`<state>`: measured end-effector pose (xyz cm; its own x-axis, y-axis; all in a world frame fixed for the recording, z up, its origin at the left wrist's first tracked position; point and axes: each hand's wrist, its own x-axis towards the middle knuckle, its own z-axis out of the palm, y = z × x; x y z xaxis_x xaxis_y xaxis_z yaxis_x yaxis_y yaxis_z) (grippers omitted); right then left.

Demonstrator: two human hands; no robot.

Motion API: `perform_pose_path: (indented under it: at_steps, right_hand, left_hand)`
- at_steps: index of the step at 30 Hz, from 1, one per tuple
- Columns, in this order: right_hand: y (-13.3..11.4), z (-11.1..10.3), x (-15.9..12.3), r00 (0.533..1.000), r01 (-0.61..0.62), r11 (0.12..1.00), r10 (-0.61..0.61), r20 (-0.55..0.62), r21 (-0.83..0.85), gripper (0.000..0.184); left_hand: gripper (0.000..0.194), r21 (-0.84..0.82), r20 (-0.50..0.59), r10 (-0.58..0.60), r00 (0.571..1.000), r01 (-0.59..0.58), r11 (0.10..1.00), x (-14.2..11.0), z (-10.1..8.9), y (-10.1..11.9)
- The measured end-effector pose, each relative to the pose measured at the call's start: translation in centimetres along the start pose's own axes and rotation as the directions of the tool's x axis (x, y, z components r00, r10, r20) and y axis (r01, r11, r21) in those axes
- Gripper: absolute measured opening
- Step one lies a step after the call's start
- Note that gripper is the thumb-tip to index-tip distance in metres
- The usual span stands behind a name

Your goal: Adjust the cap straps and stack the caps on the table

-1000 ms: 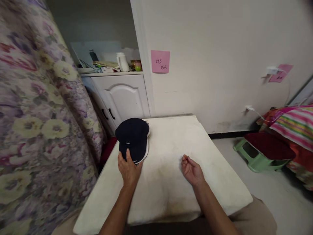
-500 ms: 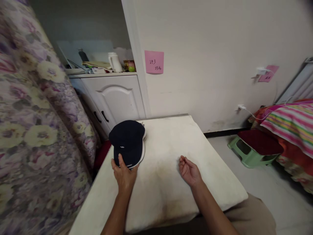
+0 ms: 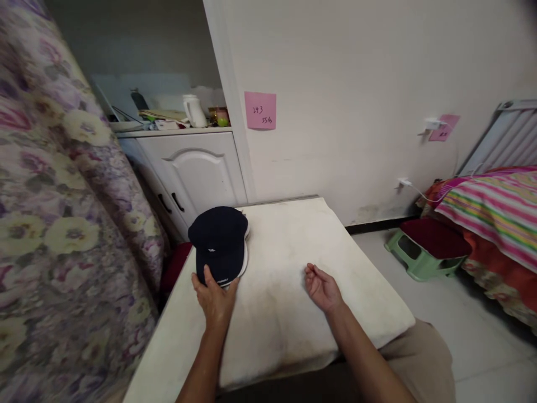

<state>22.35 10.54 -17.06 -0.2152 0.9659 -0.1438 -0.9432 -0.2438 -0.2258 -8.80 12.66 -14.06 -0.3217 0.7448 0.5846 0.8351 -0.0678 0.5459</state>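
Observation:
A dark navy cap (image 3: 220,235) with a small white logo and a pale brim edge lies at the left of the cream-covered table (image 3: 285,240). At the front of its brim is my left hand (image 3: 216,302), one finger on top and the thumb at the edge, gripping it. My right hand (image 3: 323,288) rests on its side on the table cover, well to the right of the cap. Its fingers are curled in with the tips together, and nothing shows in them.
A floral curtain (image 3: 62,224) hangs at the left beside a white cabinet (image 3: 197,168) bearing a white jug (image 3: 194,111). Behind the table is a wall with a pink note (image 3: 260,110). A green stool (image 3: 415,263) stands right, near a bed with a striped cover (image 3: 495,196).
The camera view has shifted slightly, moving the stool and bed left in the picture. Both hands and the cap stay almost where they were.

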Motion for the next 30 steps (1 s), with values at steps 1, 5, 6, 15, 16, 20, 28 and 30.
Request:
perform_pose_path:
  at_steps: [1,5,6,15,16,20,28,30]
  right_hand:
    - [0.0,0.0,0.0,1.000,0.000,1.000,0.000,0.000,0.000,0.009]
    - [-0.1,0.0,0.0,1.000,-0.004,1.000,0.004,-0.003,0.008,0.009]
    - [-0.1,0.0,0.0,1.000,-0.004,1.000,0.004,-0.004,0.012,0.009]
    - [0.2,-0.1,-0.1,1.000,-0.011,1.000,0.012,-0.019,0.026,0.009]
    - [0.3,-0.1,-0.2,1.000,-0.012,1.000,0.013,-0.021,0.026,0.009]
    - [0.4,-0.1,-0.4,0.999,-0.015,0.999,0.016,-0.030,0.028,0.009]
    - [0.9,-0.3,-0.6,0.999,-0.023,0.999,0.024,-0.035,0.031,0.012]
    - [0.9,-0.2,-0.6,0.999,-0.025,0.999,0.026,-0.034,0.028,0.013]
  left_hand:
    - [0.104,-0.008,0.004,-0.001,1.000,0.001,1.000,0.0,0.0,-0.1]
    - [0.103,-0.010,0.017,-0.010,1.000,0.010,1.000,0.0,0.1,-0.3]
    - [0.103,-0.003,0.019,-0.011,1.000,0.011,1.000,0.0,0.1,-0.3]
    - [0.103,0.019,0.042,-0.048,0.998,0.047,0.999,0.0,-0.2,-0.2]
    - [0.103,0.012,0.043,-0.044,0.998,0.043,0.999,0.0,-0.2,-0.3]
    - [0.100,-0.004,0.057,-0.038,0.998,0.038,0.999,-0.3,-0.3,-0.5]
    - [0.086,0.059,0.191,-0.074,0.979,0.063,0.996,-2.2,-2.5,0.2]
    - [0.083,0.058,0.199,-0.112,0.974,0.102,0.993,-2.6,-3.2,0.4]
